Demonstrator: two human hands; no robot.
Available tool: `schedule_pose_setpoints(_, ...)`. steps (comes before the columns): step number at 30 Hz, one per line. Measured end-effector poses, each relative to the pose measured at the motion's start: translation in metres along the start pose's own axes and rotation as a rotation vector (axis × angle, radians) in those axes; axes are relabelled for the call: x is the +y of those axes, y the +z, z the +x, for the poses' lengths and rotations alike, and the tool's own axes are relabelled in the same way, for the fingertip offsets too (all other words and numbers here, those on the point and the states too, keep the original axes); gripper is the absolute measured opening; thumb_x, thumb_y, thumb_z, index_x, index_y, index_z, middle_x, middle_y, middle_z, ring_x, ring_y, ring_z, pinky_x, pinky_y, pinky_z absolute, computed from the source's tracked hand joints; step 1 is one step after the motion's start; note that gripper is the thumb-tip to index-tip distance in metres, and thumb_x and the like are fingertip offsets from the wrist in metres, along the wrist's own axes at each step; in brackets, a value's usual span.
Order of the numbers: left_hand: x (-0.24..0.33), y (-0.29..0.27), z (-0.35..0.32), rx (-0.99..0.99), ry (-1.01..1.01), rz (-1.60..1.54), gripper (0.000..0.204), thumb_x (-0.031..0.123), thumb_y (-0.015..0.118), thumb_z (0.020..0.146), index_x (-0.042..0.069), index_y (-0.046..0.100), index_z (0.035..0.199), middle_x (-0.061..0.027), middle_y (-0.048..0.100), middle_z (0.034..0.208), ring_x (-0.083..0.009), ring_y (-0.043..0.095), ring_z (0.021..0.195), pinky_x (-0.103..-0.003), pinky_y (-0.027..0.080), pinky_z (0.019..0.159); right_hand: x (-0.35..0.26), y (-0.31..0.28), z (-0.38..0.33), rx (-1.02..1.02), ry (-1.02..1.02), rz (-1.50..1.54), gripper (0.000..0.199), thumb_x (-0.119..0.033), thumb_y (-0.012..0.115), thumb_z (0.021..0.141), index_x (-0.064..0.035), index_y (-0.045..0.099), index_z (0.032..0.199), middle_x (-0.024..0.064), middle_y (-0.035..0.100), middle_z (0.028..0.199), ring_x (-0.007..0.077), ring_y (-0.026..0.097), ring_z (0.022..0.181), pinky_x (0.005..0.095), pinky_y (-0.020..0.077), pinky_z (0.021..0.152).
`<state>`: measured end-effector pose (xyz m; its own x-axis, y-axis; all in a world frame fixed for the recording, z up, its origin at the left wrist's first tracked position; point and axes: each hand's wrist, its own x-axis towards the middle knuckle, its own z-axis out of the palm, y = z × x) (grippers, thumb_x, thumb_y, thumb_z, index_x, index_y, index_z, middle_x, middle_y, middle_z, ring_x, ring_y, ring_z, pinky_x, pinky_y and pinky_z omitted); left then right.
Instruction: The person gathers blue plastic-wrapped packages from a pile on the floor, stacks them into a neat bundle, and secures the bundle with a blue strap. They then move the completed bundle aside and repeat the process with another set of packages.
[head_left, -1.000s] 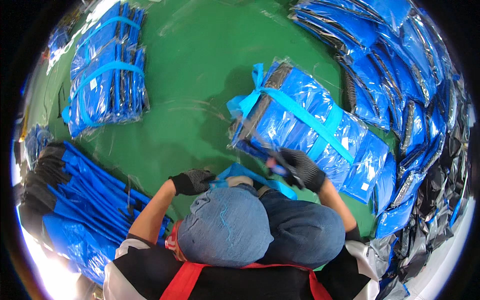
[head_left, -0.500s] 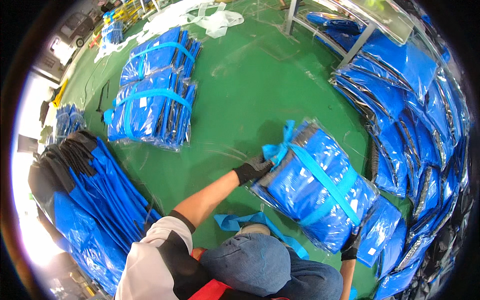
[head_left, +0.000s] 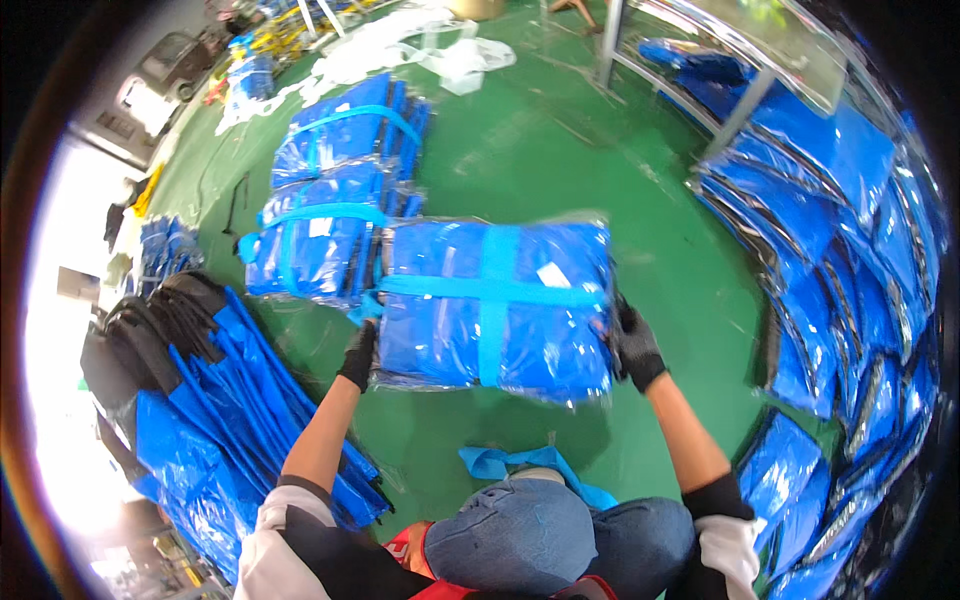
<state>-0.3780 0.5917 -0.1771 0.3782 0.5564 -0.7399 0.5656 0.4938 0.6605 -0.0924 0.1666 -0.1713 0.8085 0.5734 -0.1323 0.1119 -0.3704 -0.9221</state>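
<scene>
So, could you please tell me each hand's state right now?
Left hand: holding the left end of the strapped, plastic-wrapped blue bundle.
Right hand: holding its right end.

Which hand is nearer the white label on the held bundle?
Right. The right hand is at the right end of the bundle, to the lower right of the white label; the left hand is at the opposite end, farther off leftward.

Blue, flat-faced bundle [head_left: 450,330] in shiny clear plastic [head_left: 430,381] — light-blue strap [head_left: 492,345] crossed over its face, white label [head_left: 551,275] toward the far right — held at both ends, long sides running left to right.
</scene>
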Motion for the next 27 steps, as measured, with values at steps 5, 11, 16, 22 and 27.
schedule_pose_setpoints(5, 0.019, 0.105, -0.113, 0.291, 1.145, 0.764, 0.048, 0.034, 0.055, 0.081, 0.0, 0.052, 0.116, -0.0149, 0.051, 0.114, -0.0286, 0.046, 0.107, -0.041, 0.036, 0.091, 0.002, -0.001, 0.043, 0.081, 0.171, 0.461, 0.031, -0.033, 0.055, 0.087, -0.0037, 0.054, 0.098, 0.0151, 0.06, 0.078, 0.0243, 0.057, 0.072, 0.0382, 0.0452, 0.07)
schedule_pose_setpoints(11, -0.012, 0.347, -0.176, -0.739, 1.469, 1.686, 0.047, 0.029, 0.052, 0.08, 0.001, 0.052, 0.118, -0.0204, 0.046, 0.128, -0.0362, 0.04, 0.121, -0.054, 0.022, 0.105, 0.02, -0.02, -0.026, 0.82, 0.221, 0.161, 0.031, -0.03, 0.049, 0.089, -0.0075, 0.05, 0.111, 0.0139, 0.06, 0.081, 0.0295, 0.057, 0.072, 0.0386, 0.0467, 0.066)
schedule_pose_setpoints(16, -0.047, 0.352, -0.043, -0.244, 1.946, 2.74, 0.045, 0.017, 0.035, 0.091, 0.005, 0.04, 0.134, -0.0167, 0.035, 0.14, -0.0335, 0.028, 0.132, -0.053, 0.015, 0.109, -0.022, -0.01, -0.152, 0.851, 0.482, 0.146, 0.038, -0.034, 0.06, 0.084, -0.0042, 0.051, 0.106, 0.0179, 0.058, 0.078, 0.0244, 0.059, 0.069, 0.0402, 0.0463, 0.065)
schedule_pose_setpoints(22, 0.098, 0.382, 0.093, -0.255, 1.823, 2.351, 0.041, 0.022, 0.033, 0.092, 0.012, 0.047, 0.128, -0.0126, 0.044, 0.135, -0.0282, 0.036, 0.127, -0.05, 0.016, 0.109, -0.05, -0.037, -0.301, 0.449, 0.652, 1.108, 0.025, -0.02, 0.061, 0.082, -0.0041, 0.052, 0.099, 0.0119, 0.063, 0.097, 0.0236, 0.061, 0.053, 0.035, 0.0517, 0.046)
schedule_pose_setpoints(27, 0.194, 0.46, 0.104, -0.033, 1.603, 2.382, 0.048, 0.041, 0.039, 0.088, 0.013, 0.05, 0.125, -0.0079, 0.048, 0.129, -0.0238, 0.045, 0.116, -0.037, 0.032, 0.098, -0.07, -0.081, -0.407, 0.486, 0.847, 0.855, 0.077, -0.073, 0.046, 0.076, -0.0017, 0.065, 0.097, 0.0149, 0.059, 0.059, 0.0192, 0.06, 0.053, 0.0301, 0.0497, 0.05)
